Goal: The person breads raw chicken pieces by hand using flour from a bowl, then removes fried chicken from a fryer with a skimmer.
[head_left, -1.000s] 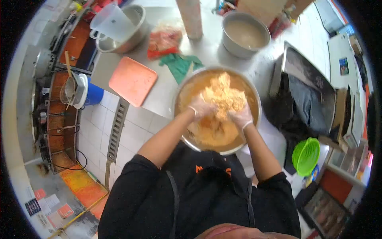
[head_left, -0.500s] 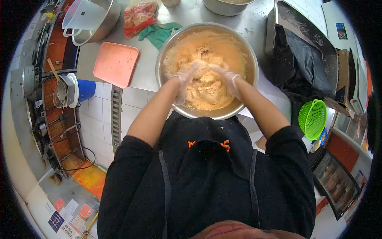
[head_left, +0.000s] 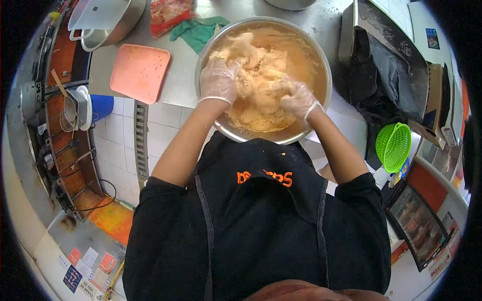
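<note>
A large round metal bowl holds orange-tan flour and several flour-coated pieces, which look like chicken. My left hand, in a clear plastic glove, is inside the bowl's left side with its fingers curled round a coated piece. On the right side of the bowl, my right hand, also gloved, is closed at the pieces near the middle. Its fingertips are blurred and coated, so what they pinch is hard to make out.
Left of the bowl lie a pink tray and a green cloth. A large pot stands farther left. To the right are a black plastic bag and a green basket.
My left hand has moved left and up, lifting coated pieces with it. My right hand has turned and closed near the middle. The whole view has shifted slightly.
</note>
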